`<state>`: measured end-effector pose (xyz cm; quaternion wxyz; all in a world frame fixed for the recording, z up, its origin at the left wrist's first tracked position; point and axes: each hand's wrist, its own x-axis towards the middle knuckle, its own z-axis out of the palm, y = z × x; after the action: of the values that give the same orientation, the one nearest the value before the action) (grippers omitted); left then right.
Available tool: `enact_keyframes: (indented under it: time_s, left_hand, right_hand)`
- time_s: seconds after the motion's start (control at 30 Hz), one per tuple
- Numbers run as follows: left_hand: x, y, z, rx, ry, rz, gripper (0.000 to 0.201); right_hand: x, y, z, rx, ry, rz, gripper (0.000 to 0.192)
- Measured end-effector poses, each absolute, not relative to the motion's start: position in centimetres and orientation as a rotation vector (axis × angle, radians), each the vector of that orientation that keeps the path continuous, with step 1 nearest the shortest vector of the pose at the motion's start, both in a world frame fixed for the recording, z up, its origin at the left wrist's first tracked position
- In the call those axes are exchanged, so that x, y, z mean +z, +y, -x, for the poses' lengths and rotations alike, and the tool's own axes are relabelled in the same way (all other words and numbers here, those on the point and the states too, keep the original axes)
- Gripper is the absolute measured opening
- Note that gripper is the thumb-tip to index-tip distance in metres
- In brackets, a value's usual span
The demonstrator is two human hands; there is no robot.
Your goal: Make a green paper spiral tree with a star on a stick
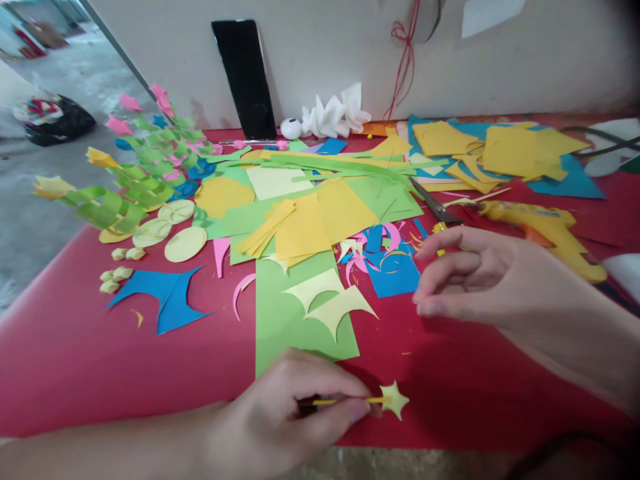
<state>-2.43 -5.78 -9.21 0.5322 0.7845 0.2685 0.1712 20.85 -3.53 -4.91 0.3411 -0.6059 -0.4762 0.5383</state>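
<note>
The left hand [285, 417] lies nearest, low at the table's front edge, thumb and fingers pinched on a thin yellow stick [345, 401] whose far end carries a small pale-yellow paper star [395, 399]. The star has short, slightly curled points and sits just above the red table cover [75, 353], right of the hand. No box or tray is in view; the paper lies loose on the cover. The right hand [480, 277] hovers above and to the right, well apart from the star, palm turned inward, fingers loosely curled and holding nothing. Behind it lie a yellow glue gun [545, 230] and scissors [435, 203]. A green sheet [280, 320] with pale-yellow cut-outs [330, 300] lies just beyond the left hand.
</note>
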Motion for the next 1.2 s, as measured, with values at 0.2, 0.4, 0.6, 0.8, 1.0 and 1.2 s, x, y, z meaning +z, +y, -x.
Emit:
enact_keyframes:
  time_s: [0.2,0.4,0.6,0.8,1.0,1.2]
  left_hand:
    - [-9.55,-5.82,2.54,0.415,0.635,-1.865,0.026]
    - [-9.16,-5.58,2.27,0.393,0.616,-1.849,0.031]
    - [-8.82,-5.48,2.09,0.383,0.623,-1.825,0.031]
    - [-8.73,-5.39,2.09,0.364,0.617,-1.816,0.031]
    - [-8.71,-5.33,2.09,0.348,0.607,-1.801,0.031]
    - [-8.71,-5.36,2.14,0.347,0.598,-1.809,0.031]
  right_hand:
    - [-5.73,-3.40,-21.71,1.378,-1.339,1.460,0.031]
    - [-4.97,-3.46,-21.13,1.396,-1.261,1.537,0.030]
    - [-5.06,-3.48,-21.21,1.512,-1.205,1.414,0.027]
    - [-4.87,-3.25,-21.18,1.498,-1.164,1.513,0.023]
    - [-5.31,-3.58,-21.60,1.380,-1.292,1.520,0.023]
    - [-5.14,-3.75,-21.58,1.376,-1.334,1.511,0.024]
